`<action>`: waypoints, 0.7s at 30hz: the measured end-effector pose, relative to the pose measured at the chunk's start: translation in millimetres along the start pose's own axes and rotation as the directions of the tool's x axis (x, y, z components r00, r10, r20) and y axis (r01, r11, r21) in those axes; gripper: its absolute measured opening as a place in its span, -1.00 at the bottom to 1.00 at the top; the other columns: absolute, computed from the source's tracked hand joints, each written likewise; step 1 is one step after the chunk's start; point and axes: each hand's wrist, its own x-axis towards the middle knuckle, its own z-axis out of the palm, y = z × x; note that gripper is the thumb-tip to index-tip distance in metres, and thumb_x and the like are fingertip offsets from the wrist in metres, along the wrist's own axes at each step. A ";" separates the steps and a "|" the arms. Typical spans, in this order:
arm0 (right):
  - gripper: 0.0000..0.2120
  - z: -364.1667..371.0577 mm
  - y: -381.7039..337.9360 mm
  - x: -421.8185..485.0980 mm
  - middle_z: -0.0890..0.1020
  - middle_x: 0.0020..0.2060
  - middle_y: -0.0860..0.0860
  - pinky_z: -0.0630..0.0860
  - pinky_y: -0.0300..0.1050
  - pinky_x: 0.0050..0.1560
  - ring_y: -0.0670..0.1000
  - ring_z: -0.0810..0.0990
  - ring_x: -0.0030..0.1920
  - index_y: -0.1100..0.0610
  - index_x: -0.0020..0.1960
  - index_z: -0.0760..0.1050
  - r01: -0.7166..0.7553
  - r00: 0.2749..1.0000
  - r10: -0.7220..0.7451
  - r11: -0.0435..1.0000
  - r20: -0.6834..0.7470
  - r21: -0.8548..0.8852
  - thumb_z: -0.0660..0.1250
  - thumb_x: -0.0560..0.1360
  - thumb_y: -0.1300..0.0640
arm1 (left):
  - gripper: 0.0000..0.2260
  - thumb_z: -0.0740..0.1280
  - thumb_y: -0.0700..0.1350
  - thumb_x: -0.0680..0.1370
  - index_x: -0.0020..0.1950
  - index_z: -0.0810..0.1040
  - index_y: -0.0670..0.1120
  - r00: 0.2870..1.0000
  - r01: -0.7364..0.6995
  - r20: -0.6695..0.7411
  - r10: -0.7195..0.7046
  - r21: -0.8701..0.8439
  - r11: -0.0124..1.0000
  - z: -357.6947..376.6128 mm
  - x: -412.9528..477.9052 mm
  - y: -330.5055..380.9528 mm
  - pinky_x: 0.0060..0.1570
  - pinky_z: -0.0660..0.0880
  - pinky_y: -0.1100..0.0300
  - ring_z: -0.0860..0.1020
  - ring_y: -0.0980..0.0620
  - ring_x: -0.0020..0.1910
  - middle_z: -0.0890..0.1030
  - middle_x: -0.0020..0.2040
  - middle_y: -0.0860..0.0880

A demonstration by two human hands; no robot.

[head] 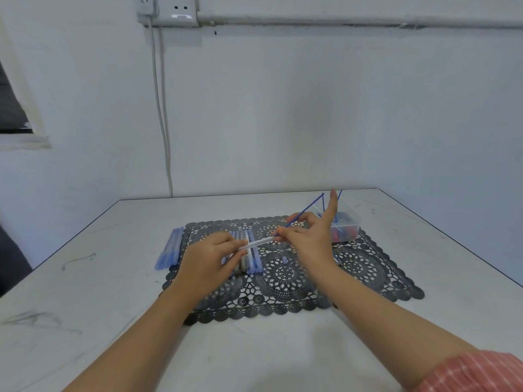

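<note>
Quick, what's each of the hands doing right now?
Left hand: closed, holding a clear pen barrel.
Right hand: closed, pinching a blue refill at the barrel's end, little finger stretched out.

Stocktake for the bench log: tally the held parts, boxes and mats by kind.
Clear pen barrel: 1
Blue refill: 1
Plastic box: 1
Black lace mat: 1
Total: 4
Loose pens: too blurred to count.

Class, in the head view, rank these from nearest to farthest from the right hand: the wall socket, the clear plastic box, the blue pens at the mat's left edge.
1. clear plastic box, just behind the right hand, on the right
2. blue pens, across the mat, at its left edge
3. wall socket, high up at the back, left
</note>
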 end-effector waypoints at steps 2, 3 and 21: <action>0.13 -0.2 -1.4 -0.4 0.48 -0.21 0.22 0.61 -0.04 -0.25 0.20 0.63 -0.32 -0.28 0.44 -0.21 -0.004 1.000 0.003 1.000 0.016 0.019 0.34 0.32 0.58 | -0.71 0.23 0.03 0.50 0.01 0.67 -0.06 1.000 0.009 -0.005 -0.009 0.001 1.000 -0.6 -0.4 0.2 -0.40 0.47 0.31 0.51 0.16 -0.32 0.59 -0.24 0.09; 0.12 0.0 -1.7 -0.4 0.48 -0.22 0.22 0.62 -0.02 -0.25 0.21 0.63 -0.32 -0.27 0.45 -0.19 -0.008 1.000 0.007 0.999 0.023 0.033 0.34 0.33 0.58 | -0.71 0.23 0.03 0.50 0.01 0.67 -0.06 1.000 0.010 -0.008 -0.010 0.004 1.000 -0.8 -0.6 0.2 -0.40 0.46 0.32 0.50 0.17 -0.32 0.59 -0.25 0.09; -0.53 -7.2 -3.5 6.0 0.58 -0.25 0.17 0.62 -0.11 -0.27 0.08 0.65 -0.38 0.05 0.21 0.18 -0.091 0.989 0.107 0.984 -0.100 0.152 0.26 0.48 0.45 | -0.69 0.23 0.05 0.50 0.01 0.67 -0.09 0.997 0.058 -0.056 -0.061 -0.057 0.997 -0.9 -1.7 0.5 -0.35 0.48 0.33 0.49 0.19 -0.32 0.60 -0.25 0.07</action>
